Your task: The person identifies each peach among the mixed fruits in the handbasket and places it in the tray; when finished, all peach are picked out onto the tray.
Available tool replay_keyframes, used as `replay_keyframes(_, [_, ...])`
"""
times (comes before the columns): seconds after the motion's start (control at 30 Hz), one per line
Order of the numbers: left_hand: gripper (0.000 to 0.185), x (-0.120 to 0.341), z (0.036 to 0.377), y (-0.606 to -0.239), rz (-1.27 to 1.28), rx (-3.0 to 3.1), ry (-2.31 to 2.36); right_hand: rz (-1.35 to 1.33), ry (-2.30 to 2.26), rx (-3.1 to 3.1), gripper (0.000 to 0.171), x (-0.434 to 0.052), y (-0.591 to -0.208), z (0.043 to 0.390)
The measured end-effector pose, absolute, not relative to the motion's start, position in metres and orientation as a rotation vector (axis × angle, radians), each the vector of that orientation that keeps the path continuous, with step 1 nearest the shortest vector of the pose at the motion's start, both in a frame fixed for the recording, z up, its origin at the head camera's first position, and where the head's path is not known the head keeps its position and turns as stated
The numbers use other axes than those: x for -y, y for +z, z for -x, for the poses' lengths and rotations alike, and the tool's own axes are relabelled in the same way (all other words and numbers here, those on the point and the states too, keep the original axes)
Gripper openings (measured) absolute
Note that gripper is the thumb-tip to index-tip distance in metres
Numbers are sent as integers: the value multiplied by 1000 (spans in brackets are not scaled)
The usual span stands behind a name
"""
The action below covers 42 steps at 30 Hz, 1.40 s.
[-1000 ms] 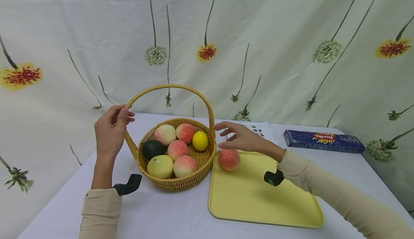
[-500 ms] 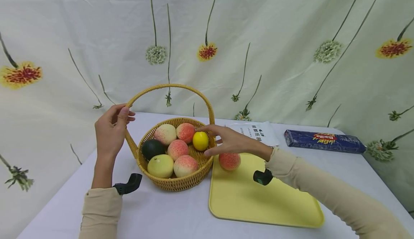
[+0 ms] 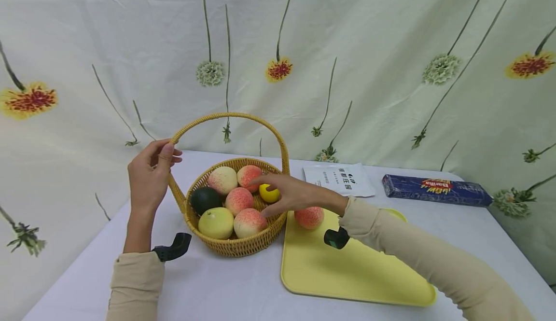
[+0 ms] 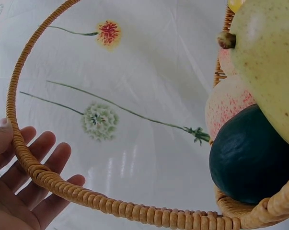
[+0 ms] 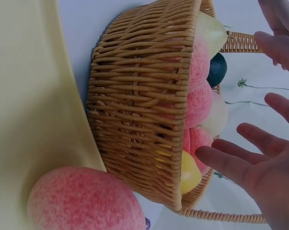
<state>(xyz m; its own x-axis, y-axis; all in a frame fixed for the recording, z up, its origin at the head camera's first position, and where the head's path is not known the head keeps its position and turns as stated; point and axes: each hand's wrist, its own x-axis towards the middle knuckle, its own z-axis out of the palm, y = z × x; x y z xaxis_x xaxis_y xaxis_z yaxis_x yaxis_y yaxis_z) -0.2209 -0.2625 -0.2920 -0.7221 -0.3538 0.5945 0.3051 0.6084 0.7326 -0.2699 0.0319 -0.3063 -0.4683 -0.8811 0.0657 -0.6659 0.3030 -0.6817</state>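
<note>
A wicker basket (image 3: pixel 236 246) holds several peaches (image 3: pixel 239 200), a dark green fruit (image 3: pixel 205 199), a pale yellow-green fruit (image 3: pixel 215 222) and a small yellow lemon (image 3: pixel 268 194). My left hand (image 3: pixel 147 176) pinches the left side of the arched handle (image 3: pixel 228 116), thumb in front and fingers behind; the left wrist view shows the handle (image 4: pixel 110 207) across that hand (image 4: pixel 24 191). My right hand (image 3: pixel 284 193) hovers over the basket's right side with fingers spread, holding nothing, just above the lemon (image 5: pixel 190 172). One peach (image 3: pixel 309 217) lies on the yellow tray (image 3: pixel 347 272) beside the basket (image 5: pixel 139 110).
A white packet (image 3: pixel 340 178) and a long blue pasta box (image 3: pixel 434 190) lie at the back right of the white table. A floral curtain hangs close behind. The tray takes up the front right.
My right hand has moved left, from above the peach on the tray to over the fruit in the basket. The left hand and basket have stayed put.
</note>
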Motion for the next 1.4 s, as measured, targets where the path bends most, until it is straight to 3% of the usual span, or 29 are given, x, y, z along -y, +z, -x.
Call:
replay_keyframes(1.1, [40,262,219,-292,-62,2108,-1144,1305,-765,-2272,67,-6,-331,264])
replay_keyframes(1.4, [40,262,220,-292,-65,2113,-1145,1303,-734,-2284,60,-4,-337,265])
